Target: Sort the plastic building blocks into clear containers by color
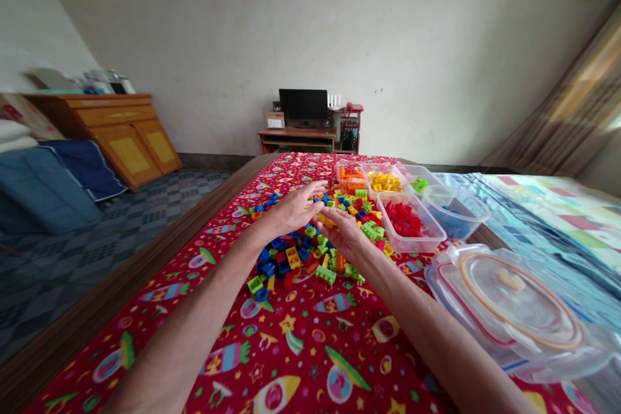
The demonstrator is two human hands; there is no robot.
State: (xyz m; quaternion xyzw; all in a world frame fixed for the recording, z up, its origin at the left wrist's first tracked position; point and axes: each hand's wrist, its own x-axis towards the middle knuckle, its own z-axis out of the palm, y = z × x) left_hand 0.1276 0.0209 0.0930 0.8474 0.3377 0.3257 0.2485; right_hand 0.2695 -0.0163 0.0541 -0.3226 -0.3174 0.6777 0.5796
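Red surface (301, 343) filling lower frame, cabinet (127, 137) standing upper left. Left hand (295, 208) fingers curling over brick pile (291, 257), hold unclear; right hand (343, 231) fingers pinching yellow brick (326, 220) beside tubs (413, 246).

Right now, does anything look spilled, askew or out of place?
Nothing damaged. The loose pile of coloured plastic blocks sprawls over the red patterned tablecloth, and the stack of clear plastic lids sits at its right edge, possibly overhanging.
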